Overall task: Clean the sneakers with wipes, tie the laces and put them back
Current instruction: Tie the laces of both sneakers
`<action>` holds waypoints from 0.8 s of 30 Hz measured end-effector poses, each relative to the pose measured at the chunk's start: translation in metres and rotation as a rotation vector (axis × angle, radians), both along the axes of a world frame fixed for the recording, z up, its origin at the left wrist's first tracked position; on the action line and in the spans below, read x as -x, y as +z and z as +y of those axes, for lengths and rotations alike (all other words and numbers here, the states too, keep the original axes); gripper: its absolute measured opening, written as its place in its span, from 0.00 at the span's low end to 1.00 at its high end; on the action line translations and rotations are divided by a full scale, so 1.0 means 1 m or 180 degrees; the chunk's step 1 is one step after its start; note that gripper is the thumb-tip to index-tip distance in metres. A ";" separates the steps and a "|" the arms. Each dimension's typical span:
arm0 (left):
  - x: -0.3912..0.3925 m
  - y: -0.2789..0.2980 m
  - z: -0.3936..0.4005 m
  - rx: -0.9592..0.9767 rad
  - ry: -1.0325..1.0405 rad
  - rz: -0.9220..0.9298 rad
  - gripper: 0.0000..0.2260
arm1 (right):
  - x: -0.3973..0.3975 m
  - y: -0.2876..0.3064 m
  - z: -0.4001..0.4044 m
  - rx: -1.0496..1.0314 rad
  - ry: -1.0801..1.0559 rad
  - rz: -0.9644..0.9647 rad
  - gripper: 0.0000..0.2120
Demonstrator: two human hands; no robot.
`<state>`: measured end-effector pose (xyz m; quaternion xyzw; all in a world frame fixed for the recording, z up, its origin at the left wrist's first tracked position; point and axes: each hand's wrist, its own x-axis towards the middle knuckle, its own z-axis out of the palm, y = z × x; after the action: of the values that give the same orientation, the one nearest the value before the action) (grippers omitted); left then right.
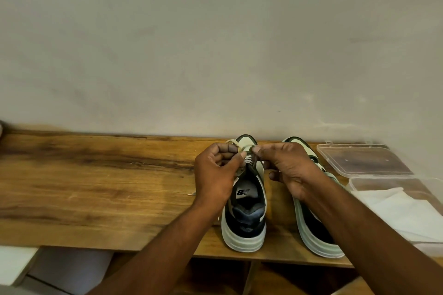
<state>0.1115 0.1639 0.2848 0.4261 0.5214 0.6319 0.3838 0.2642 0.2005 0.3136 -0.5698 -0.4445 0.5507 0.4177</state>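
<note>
Wooden shelf top against a plain pale wall, with both hands working the laces of a sneaker.

On that wooden shelf top (96, 187) stood the left sneaker (245, 218), heel toward the camera, toe close to the wall (215, 43), its tongue logo showing. Over its lacing, the left hand (215, 175) had fingers curled around a cream lace (233, 145), a loop rising above the knuckles; the right hand (287, 167) pinched the lace between thumb and forefinger just beside it, the two hands nearly touching. The right sneaker (311, 230) stood beside the first, partly hidden under the right forearm. Further right lay a clear plastic box (426, 184) holding a white wipe (402, 211), with its clear lid (364, 160) hinged open toward the wall.
</note>
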 end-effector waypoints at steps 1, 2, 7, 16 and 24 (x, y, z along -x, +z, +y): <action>0.001 0.002 0.001 -0.0027 -0.0003 0.0004 0.06 | 0.001 0.000 0.000 -0.0099 -0.0007 -0.0018 0.06; 0.001 0.005 0.001 -0.0056 -0.0004 0.0001 0.06 | 0.003 0.001 0.000 -0.0191 -0.0006 -0.0040 0.07; 0.007 0.015 0.004 -0.0171 -0.0091 0.0197 0.09 | 0.009 0.007 0.001 -0.0364 0.0006 -0.0014 0.08; 0.013 0.037 0.012 -0.0180 -0.0035 0.0347 0.19 | 0.007 0.019 0.005 -0.0708 -0.0011 0.0233 0.09; 0.013 0.053 0.010 -0.0123 -0.0097 0.0043 0.21 | 0.018 0.026 0.007 -0.0992 0.0045 0.0482 0.10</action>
<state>0.0987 0.1740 0.3379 0.4456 0.5051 0.6330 0.3815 0.2463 0.2070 0.3392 -0.4519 -0.4958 0.5194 0.5294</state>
